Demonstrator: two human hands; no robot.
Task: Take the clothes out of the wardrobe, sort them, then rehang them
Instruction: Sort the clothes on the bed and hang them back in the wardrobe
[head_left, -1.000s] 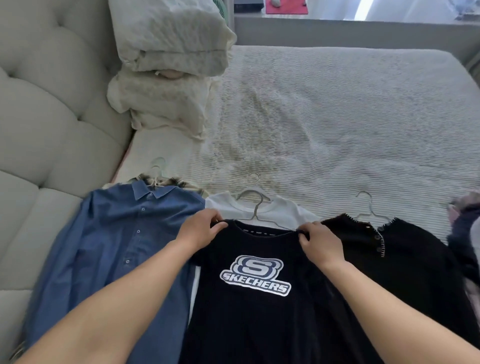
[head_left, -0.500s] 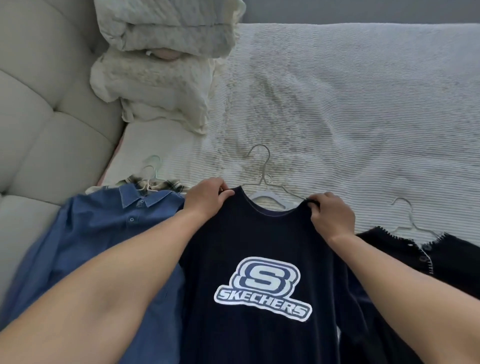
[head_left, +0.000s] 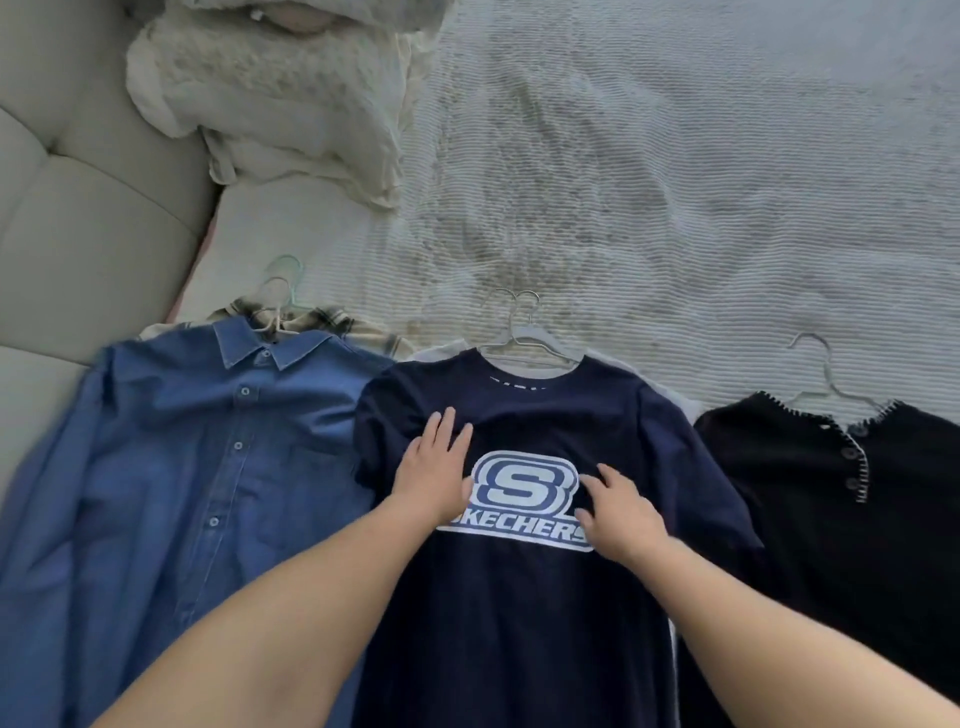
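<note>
While both hands, left hand (head_left: 434, 470) and right hand (head_left: 618, 506), press spread fingers on the navy T-shirt (head_left: 519, 597), 3 piles lie sorted on the bed (head_left: 675, 182); rehanging remains.

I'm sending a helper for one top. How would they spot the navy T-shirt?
On the ribbed bedspread, three hangered tops lie side by side. The navy T-shirt is the middle one, alone bearing a white SKECHERS logo.

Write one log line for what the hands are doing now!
left hand: flat on navy logo T-shirt | right hand: flat on it | blue denim shirt: beside
</note>
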